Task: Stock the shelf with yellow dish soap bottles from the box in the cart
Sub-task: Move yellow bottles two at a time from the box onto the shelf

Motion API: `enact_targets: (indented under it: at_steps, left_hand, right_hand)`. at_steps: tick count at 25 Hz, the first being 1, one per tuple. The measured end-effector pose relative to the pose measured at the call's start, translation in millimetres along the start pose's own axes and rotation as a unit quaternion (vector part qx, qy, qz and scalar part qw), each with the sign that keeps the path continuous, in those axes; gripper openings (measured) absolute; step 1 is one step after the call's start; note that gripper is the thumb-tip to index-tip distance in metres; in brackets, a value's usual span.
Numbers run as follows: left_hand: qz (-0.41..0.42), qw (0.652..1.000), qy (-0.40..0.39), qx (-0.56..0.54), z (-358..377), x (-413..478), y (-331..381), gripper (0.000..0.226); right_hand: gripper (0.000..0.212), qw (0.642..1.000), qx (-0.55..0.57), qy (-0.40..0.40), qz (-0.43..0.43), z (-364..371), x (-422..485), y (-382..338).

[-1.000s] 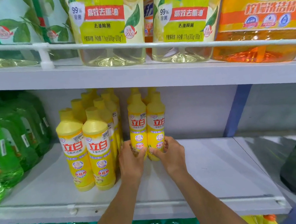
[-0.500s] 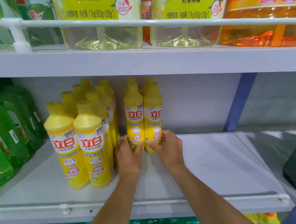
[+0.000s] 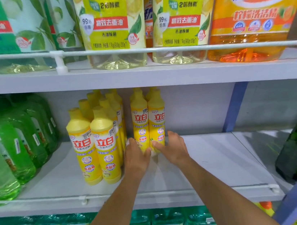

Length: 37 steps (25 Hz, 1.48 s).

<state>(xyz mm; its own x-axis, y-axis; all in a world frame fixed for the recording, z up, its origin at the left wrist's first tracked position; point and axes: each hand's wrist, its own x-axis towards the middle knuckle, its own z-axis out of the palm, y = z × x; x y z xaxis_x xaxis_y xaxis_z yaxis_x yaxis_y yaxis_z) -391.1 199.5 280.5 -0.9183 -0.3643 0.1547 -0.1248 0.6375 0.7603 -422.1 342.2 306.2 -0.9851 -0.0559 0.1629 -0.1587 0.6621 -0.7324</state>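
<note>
Two yellow dish soap bottles (image 3: 141, 124) stand upright and touching, side by side on the white shelf (image 3: 216, 160), with their red-lettered labels facing forward. The left hand (image 3: 137, 159) and the right hand (image 3: 173, 150) grip them near the base. Just to their left, across a narrow gap, a bigger group of the same bottles (image 3: 95, 144) stands in rows.

White shelves (image 3: 206, 157) stand in tiers, each with a thin white rail (image 3: 135, 50) along its front edge and a pale back panel (image 3: 191, 110) behind. A blue upright (image 3: 234, 106) divides the bays at the right. Green jugs (image 3: 16, 148) fill the left and an orange jug (image 3: 244, 14) stands on the tier above, under bright, even light.
</note>
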Motion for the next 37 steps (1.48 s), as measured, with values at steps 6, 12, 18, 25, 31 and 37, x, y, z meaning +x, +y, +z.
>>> enact_targets:
  at_steps: [6,12,18,25,31,37]
  left_hand:
    - [0.195,0.931,-0.141,0.273,-52.8,-48.9,13.1,0.063]
    - [0.291,0.868,-0.143,0.376,-124.9,-125.8,2.9,0.082]
    - [0.261,0.874,-0.151,0.381,-196.1,-206.6,-59.3,0.067]
    - [0.184,0.885,-0.188,0.384,-220.5,-269.2,-158.0,0.07]
    - [0.092,0.881,-0.284,0.367,-177.5,-317.0,-241.0,0.077]
    - [0.006,0.861,-0.371,0.349,-106.9,-365.0,-317.2,0.07]
  right_hand:
    - [0.064,0.962,-0.248,-0.095,-0.059,-51.5,-64.6,-15.2]
    - [0.078,0.923,-0.361,-0.107,-0.079,-67.2,-173.0,-58.5]
    - [0.075,0.917,-0.373,-0.099,-0.1,-29.8,-277.8,-96.4]
    - [0.079,0.917,-0.361,-0.147,-0.087,54.3,-343.0,-93.5]
    - [0.076,0.911,-0.343,-0.218,-0.067,130.7,-385.6,-38.9]
    - [0.074,0.894,-0.314,-0.319,0.028,193.7,-431.3,55.6]
